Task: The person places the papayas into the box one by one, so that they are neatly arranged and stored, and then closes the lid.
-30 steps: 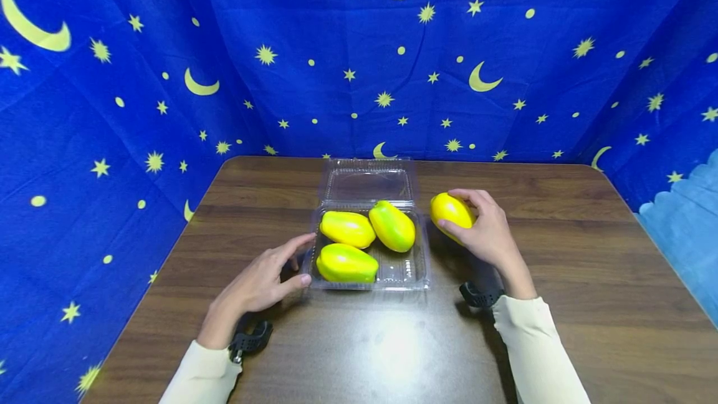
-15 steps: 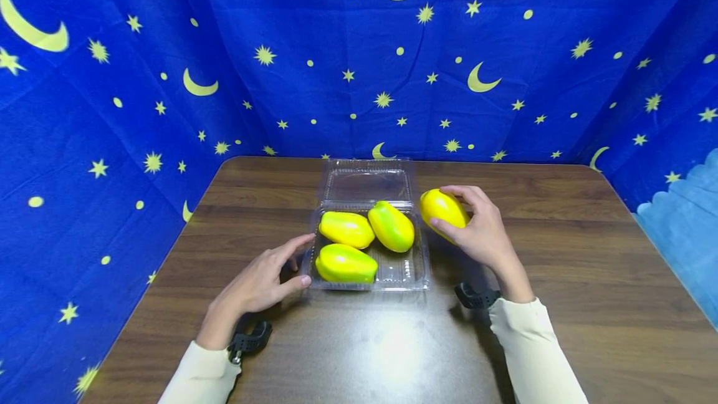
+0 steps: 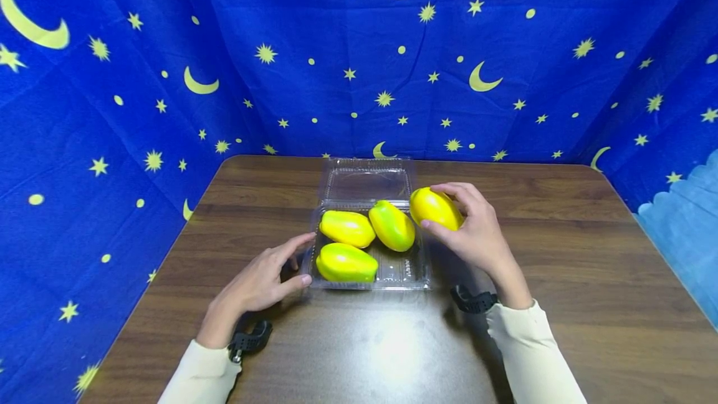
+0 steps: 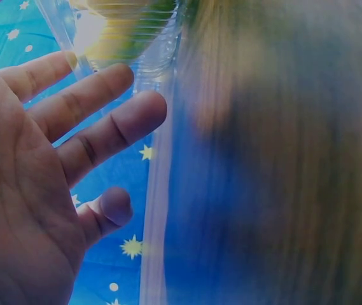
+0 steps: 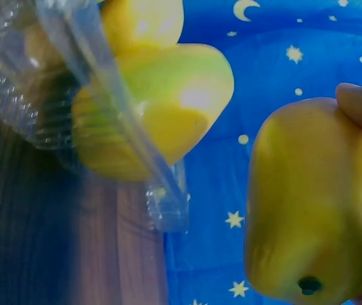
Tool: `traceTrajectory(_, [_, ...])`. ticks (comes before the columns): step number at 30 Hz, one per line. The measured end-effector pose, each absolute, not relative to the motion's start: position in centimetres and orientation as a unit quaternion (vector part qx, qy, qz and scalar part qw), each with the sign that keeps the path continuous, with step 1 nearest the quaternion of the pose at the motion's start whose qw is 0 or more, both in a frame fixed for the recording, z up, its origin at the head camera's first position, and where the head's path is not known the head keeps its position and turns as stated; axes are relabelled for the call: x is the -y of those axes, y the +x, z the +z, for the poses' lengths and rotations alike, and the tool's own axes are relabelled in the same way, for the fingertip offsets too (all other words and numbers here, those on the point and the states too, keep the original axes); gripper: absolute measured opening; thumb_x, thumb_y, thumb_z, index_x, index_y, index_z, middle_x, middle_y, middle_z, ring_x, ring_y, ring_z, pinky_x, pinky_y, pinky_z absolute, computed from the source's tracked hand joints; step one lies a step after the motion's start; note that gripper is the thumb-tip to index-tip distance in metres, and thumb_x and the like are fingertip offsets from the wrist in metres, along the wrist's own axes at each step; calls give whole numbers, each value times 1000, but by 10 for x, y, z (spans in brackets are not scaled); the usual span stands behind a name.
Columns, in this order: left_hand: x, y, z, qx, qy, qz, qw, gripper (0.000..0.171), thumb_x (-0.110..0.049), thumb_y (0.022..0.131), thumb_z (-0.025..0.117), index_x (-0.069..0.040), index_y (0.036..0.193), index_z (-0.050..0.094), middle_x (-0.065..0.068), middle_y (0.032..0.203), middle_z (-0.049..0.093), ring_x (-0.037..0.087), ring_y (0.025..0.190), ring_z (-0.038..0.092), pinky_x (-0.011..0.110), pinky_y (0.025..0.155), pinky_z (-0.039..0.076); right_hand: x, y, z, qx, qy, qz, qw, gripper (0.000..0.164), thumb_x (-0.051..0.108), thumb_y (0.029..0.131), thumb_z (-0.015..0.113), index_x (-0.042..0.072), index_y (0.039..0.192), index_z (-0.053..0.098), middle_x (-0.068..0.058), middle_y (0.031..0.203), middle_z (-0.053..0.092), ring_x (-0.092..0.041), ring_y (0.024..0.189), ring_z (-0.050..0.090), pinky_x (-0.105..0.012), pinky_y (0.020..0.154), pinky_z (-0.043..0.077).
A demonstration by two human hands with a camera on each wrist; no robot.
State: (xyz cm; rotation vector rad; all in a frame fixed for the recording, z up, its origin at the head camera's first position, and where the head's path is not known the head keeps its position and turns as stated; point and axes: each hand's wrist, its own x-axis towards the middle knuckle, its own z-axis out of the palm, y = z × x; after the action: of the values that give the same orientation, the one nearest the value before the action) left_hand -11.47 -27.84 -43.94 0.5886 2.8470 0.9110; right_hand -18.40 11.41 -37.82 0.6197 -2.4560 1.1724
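My right hand (image 3: 473, 226) grips a yellow papaya (image 3: 435, 208) between thumb and fingers, just off the right rim of a clear plastic clamshell box (image 3: 401, 272). In the right wrist view this papaya (image 5: 311, 203) shows a dark stem spot at its lower end. Three yellow-green papayas lie in the box: one papaya (image 3: 346, 229) at back left, another papaya (image 3: 392, 227) at back right, and a third papaya (image 3: 346, 264) at front left. By the box's left side is my left hand (image 3: 263, 279), fingers extended and holding nothing; whether the fingertips touch the rim I cannot tell.
The box's clear lid (image 3: 367, 184) lies folded back behind it on the brown wooden table (image 3: 561, 254). A blue cloth (image 3: 348, 48) with moons and stars hangs behind and at both sides. Each wrist carries a black strap mount (image 3: 473, 299).
My right hand has moved left with the papaya, from a gap beside the box to its right rim. The left hand and the three papayas in the box have stayed put.
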Motion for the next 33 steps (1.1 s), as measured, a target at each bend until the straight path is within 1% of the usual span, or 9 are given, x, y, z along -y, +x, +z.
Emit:
traceTrajectory(3, [278, -114, -439, -933, 194, 298, 49, 71, -49, 96, 62, -34, 157, 29, -3, 158, 43, 25, 134, 53, 59, 108, 41, -112, -181, -377, 865, 223, 411, 181, 59, 18, 73, 90, 14, 126, 66, -5, 124, 64, -19, 107, 59, -34, 79, 49])
traceTrajectory(8, [278, -114, -439, -933, 198, 298, 45, 70, -47, 96, 63, -35, 157, 29, -3, 157, 44, 22, 127, 57, 56, 105, 45, -108, -178, -372, 862, 235, 410, 182, 58, 18, 72, 90, 14, 125, 66, -3, 123, 64, -16, 107, 59, -31, 79, 50])
traceTrajectory(13, [278, -114, -439, -933, 195, 298, 45, 70, -46, 96, 64, -34, 156, 29, -3, 157, 45, 19, 121, 59, 54, 103, 47, -102, -175, -371, 859, 256, 411, 166, 57, 21, 73, 90, 14, 124, 65, 0, 121, 64, -12, 106, 60, -35, 80, 56])
traceTrajectory(15, [278, -114, -438, -934, 195, 297, 45, 70, -46, 96, 64, -33, 156, 29, -3, 157, 45, 19, 122, 58, 53, 103, 47, -100, -174, -371, 857, 261, 413, 162, 57, 22, 74, 90, 14, 124, 65, 0, 121, 63, -12, 105, 60, -37, 80, 57])
traceTrajectory(16, [278, -115, -438, -933, 196, 297, 46, 71, -46, 96, 64, -33, 156, 30, -2, 156, 45, 19, 120, 59, 53, 102, 48, -99, -173, -371, 857, 263, 413, 161, 57, 22, 74, 90, 14, 124, 65, 0, 122, 63, -12, 105, 60, -38, 80, 57])
traceTrajectory(20, [277, -115, -438, -933, 198, 298, 45, 70, -45, 96, 64, -31, 157, 30, -2, 156, 46, 17, 115, 60, 50, 100, 49, -95, -170, -371, 857, 267, 410, 161, 57, 23, 73, 90, 14, 124, 65, 0, 123, 64, -12, 106, 60, -34, 80, 56])
traceTrajectory(22, [277, -115, -438, -932, 199, 299, 44, 70, -45, 96, 64, -31, 157, 30, -3, 155, 47, 15, 110, 60, 48, 97, 50, -94, -169, -371, 858, 269, 408, 162, 57, 23, 73, 91, 14, 124, 66, 0, 123, 64, -12, 106, 60, -31, 80, 55])
traceTrajectory(27, [277, -115, -438, -933, 197, 297, 45, 70, -45, 96, 64, -32, 157, 30, -3, 155, 47, 14, 110, 60, 48, 97, 50, -89, -168, -373, 855, 278, 409, 157, 58, 22, 72, 91, 12, 123, 65, -3, 122, 64, -16, 106, 61, -33, 81, 56])
traceTrajectory(33, [277, -115, -438, -935, 194, 293, 47, 70, -47, 96, 63, -32, 156, 30, -3, 155, 47, 16, 113, 60, 51, 100, 49, -84, -166, -376, 857, 282, 410, 134, 58, 25, 72, 91, 13, 122, 64, -2, 121, 63, -15, 104, 62, -35, 81, 58])
